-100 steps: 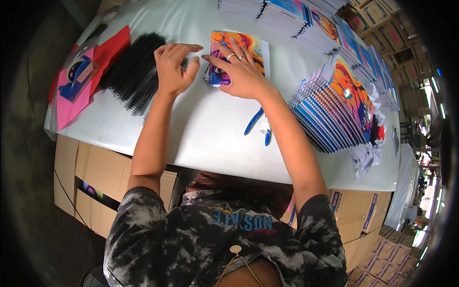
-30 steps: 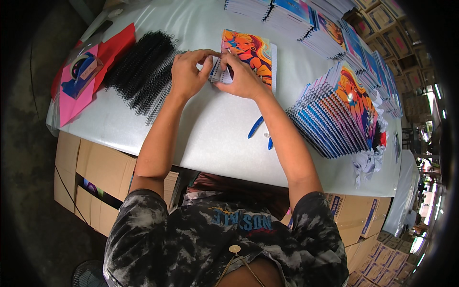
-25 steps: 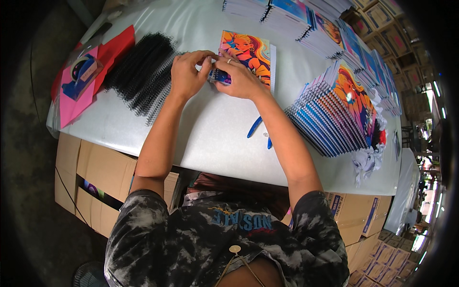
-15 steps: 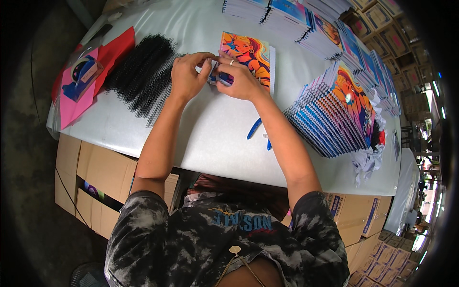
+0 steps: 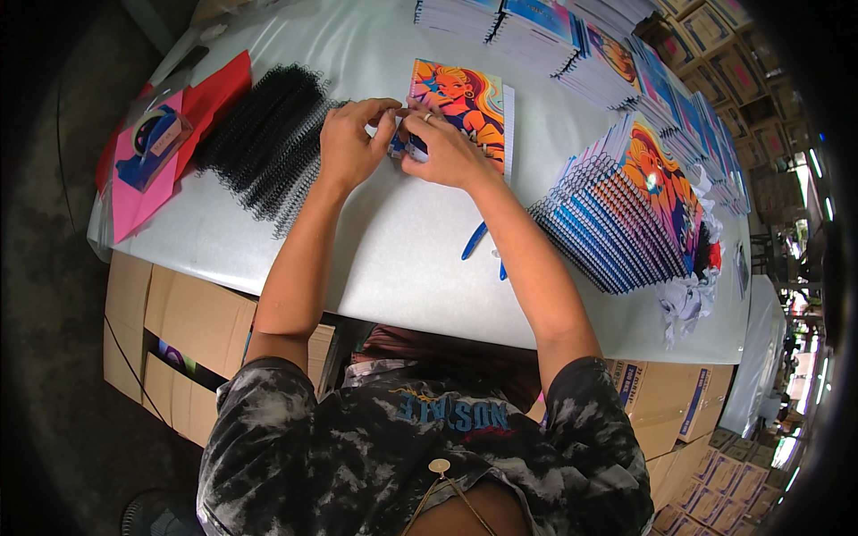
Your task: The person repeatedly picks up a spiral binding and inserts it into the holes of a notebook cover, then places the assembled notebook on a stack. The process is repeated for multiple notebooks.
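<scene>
A notebook point(image 5: 478, 94) with a bright orange illustrated cover lies flat on the table, loose page edges showing at its right. My left hand point(image 5: 355, 143) is closed at the notebook's left edge, thumb and index finger pinched together; what sits between them is hidden. Bent over the lower left part of the notebook, my right hand point(image 5: 442, 150) has its fingers curled in against that same edge, close to the left fingertips. A ring shows on one right finger. Beside my right forearm lies a blue-handled hand tool point(image 5: 475, 239), partly covered by the arm.
Left of my hands is a pile of black spiral coils point(image 5: 268, 134). Further left, a blue tape dispenser point(image 5: 154, 152) rests on pink and red sheets. Spiral-bound notebooks point(image 5: 617, 223) are stacked at right, crumpled paper point(image 5: 686, 304) beside them. More notebook stacks point(image 5: 536, 40) line the far side.
My right hand has shifted very slightly left, its fingers moving at the notebook's edge. The left hand stays nearly in place.
</scene>
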`<control>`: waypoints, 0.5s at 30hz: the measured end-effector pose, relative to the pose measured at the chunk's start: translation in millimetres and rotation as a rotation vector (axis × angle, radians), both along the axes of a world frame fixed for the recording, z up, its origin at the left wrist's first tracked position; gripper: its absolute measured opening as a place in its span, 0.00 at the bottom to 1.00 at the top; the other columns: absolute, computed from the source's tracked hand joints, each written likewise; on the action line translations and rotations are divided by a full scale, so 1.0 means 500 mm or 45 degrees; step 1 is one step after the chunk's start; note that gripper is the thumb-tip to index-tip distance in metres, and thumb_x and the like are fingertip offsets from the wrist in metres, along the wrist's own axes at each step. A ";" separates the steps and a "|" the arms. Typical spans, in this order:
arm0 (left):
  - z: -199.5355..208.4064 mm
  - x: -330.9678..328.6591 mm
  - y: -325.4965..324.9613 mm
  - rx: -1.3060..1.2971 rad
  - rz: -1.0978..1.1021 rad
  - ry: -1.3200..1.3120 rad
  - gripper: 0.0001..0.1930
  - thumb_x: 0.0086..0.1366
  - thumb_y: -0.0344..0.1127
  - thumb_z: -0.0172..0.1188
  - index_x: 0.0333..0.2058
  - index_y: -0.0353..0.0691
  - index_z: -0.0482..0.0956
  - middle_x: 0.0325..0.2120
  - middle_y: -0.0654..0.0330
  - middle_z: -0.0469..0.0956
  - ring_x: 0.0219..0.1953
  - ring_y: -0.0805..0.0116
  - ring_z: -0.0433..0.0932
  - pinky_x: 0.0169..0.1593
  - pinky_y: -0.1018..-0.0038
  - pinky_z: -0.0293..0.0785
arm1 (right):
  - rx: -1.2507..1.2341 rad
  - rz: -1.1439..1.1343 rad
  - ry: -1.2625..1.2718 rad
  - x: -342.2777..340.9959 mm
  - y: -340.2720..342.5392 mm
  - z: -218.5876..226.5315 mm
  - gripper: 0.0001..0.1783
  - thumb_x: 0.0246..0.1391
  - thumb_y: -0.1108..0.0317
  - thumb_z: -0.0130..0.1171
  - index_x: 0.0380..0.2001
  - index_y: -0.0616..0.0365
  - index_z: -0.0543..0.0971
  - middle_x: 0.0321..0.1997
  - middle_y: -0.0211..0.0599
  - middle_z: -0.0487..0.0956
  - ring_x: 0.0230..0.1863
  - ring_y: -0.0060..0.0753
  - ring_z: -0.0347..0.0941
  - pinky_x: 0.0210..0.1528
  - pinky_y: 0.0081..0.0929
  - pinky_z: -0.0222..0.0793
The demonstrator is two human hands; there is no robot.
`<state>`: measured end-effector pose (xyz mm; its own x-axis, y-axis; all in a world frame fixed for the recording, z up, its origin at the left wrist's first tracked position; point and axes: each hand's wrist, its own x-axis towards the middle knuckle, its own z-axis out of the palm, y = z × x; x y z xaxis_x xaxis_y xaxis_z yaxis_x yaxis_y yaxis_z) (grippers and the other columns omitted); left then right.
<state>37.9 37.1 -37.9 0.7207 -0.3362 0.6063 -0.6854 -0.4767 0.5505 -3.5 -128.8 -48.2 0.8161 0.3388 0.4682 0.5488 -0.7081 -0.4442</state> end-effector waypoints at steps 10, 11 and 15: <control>0.001 0.000 -0.001 -0.038 -0.012 0.058 0.09 0.57 0.30 0.55 0.35 0.37 0.80 0.28 0.55 0.79 0.27 0.65 0.77 0.34 0.73 0.73 | -0.064 0.028 -0.192 0.007 0.003 -0.018 0.11 0.40 0.68 0.58 0.30 0.59 0.74 0.49 0.44 0.74 0.58 0.52 0.62 0.59 0.42 0.58; 0.004 -0.001 -0.001 -0.042 -0.011 0.073 0.09 0.57 0.30 0.55 0.35 0.37 0.79 0.28 0.55 0.79 0.27 0.65 0.77 0.34 0.73 0.73 | -0.013 0.027 -0.163 0.007 0.002 -0.019 0.11 0.40 0.68 0.58 0.29 0.59 0.75 0.49 0.44 0.74 0.59 0.52 0.61 0.60 0.42 0.57; 0.005 -0.003 -0.002 -0.040 -0.007 0.099 0.09 0.57 0.30 0.55 0.36 0.37 0.79 0.29 0.55 0.79 0.27 0.66 0.77 0.35 0.73 0.73 | 0.097 0.025 -0.100 0.007 0.001 -0.017 0.11 0.40 0.65 0.58 0.29 0.59 0.74 0.50 0.44 0.73 0.60 0.52 0.59 0.62 0.44 0.54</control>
